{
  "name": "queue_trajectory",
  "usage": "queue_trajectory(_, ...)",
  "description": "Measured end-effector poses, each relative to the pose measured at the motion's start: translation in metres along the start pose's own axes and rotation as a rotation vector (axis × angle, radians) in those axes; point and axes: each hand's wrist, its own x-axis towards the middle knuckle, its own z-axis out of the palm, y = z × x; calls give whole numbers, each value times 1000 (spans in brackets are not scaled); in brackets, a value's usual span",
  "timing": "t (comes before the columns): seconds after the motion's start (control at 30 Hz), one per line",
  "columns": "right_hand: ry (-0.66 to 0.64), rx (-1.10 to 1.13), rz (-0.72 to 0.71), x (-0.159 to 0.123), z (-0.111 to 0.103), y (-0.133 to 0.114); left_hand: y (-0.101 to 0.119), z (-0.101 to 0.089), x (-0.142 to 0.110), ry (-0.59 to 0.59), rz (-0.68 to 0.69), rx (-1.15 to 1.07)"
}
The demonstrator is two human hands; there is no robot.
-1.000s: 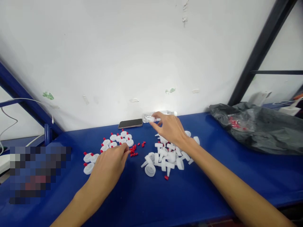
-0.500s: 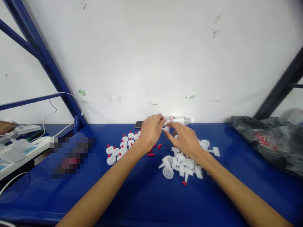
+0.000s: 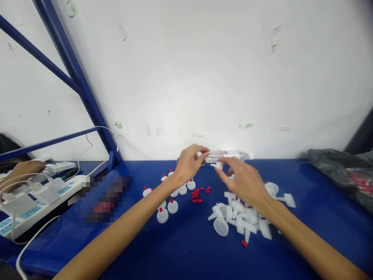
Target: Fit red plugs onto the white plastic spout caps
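Note:
My left hand [image 3: 190, 162] is raised over the back of the table, thumb and forefinger pinched on a small red tip cap [image 3: 205, 152], mostly hidden by the fingers. Facing it, my right hand [image 3: 240, 177] grips a white plastic nozzle cap [image 3: 218, 166], its narrow spout pointing left. Below my right hand lies a loose pile of white nozzle caps [image 3: 239, 223]. Loose red tip caps [image 3: 196, 195] are scattered between my forearms. Left of them stand several white nozzle caps with red tips [image 3: 162, 215], partly covered by my left forearm.
A clear plastic bottle [image 3: 233, 154] lies along the wall behind my hands. One red tip cap [image 3: 244, 244] sits before the pile. At right is a dark plastic bag [image 3: 329, 165] with red pieces. A power strip [image 3: 37, 206] and another person's hand [image 3: 25, 173] are at left.
My hands have moved apart, the right one keeping the white nozzle cap. The view has turned slightly left, so the table's contents appear further right.

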Motion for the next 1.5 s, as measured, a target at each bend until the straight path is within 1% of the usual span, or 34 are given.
queue_trajectory(0.1,-47,52,-24,-2,0,-5,-11,-12,-33,-20,-91,-58)
queue_trajectory(0.17,-96,81,-29,-4,0,-8,-14,-16,-49,-28,-137,-82)
queue_trajectory(0.23,-134,100,-54,-6,2,-9,-14,-19,-59,-45,-169,-103)
queue_trajectory(0.3,-157,108,-109,-8,4,-10,-12,-21,-63,-66,-190,-121)
queue_trajectory(0.43,-166,103,-211,-11,7,-12,-8,-27,-64,-79,-200,-140)
queue_trajectory(0.63,-148,102,-267,-14,5,-18,-10,-34,-65,-117,-185,-177)
queue_trajectory(0.73,-136,87,-286,-15,2,-21,-10,-37,-67,-135,-200,-215)
queue_trajectory(0.93,-62,52,-301,-14,1,-21,-3,-37,-71,-169,-236,-280)
queue_trajectory(1.1,-100,108,-304,-16,3,-21,-3,-35,-74,-180,-247,-306)
queue_trajectory(1.3,-126,133,-258,-17,4,-22,-4,-36,-75,-152,-262,-330)
queue_trajectory(1.5,-114,140,-298,-15,2,-26,1,-34,-76,-147,-237,-335)
